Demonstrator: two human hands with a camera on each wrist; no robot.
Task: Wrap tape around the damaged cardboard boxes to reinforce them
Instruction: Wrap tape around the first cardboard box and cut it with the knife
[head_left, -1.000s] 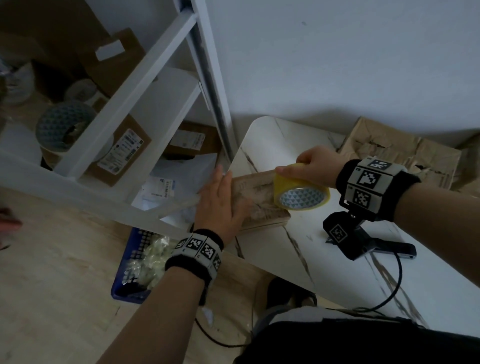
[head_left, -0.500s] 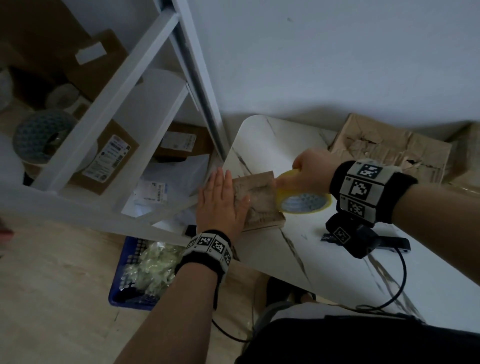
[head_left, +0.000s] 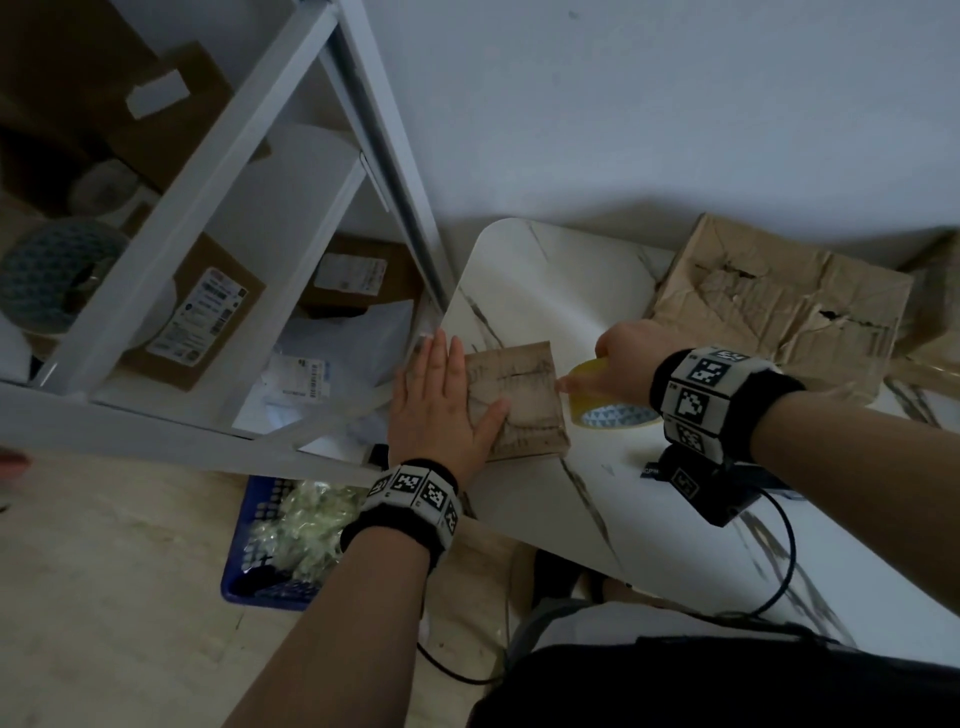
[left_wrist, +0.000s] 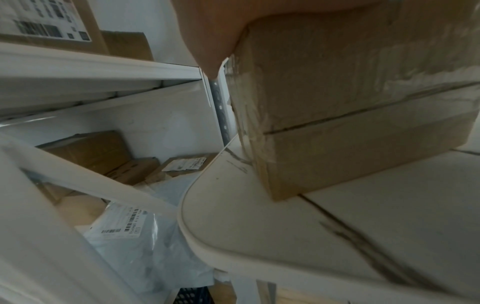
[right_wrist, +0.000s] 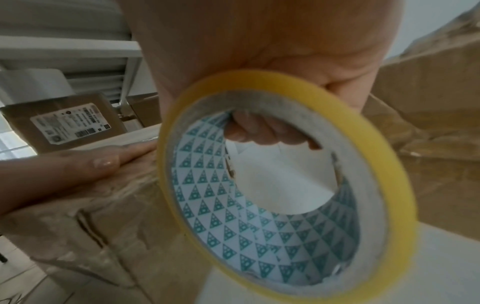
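Tape roll (head_left: 608, 402) is sitting in the right hand (head_left: 623, 358), fingers (right_wrist: 255, 131) curling through its patterned core, thumb side over the yellow rim, right beside the small cardboard box's (head_left: 519, 400) right edge. The left hand (head_left: 441, 410) is lying flat on the box top, fingers straight, thumb spread, pinning it near the counter's (head_left: 545, 280) rounded corner. Glossy tape is already showing on the box's sides in the left wrist view.

Risk, as I judge it: the box is resting close to the counter edge, so a hard pull on the roll could be dragging it toward the shelf gap unless the flat palm is pressing firmly. Tape pulled at an angle could be wrinkling or sticking to itself.

Whether a strip is running from roll to box is hard to make out; the loose end is hidden behind the roll. A larger crushed box (head_left: 779, 296) is waiting against the wall, partly cut off at the right.
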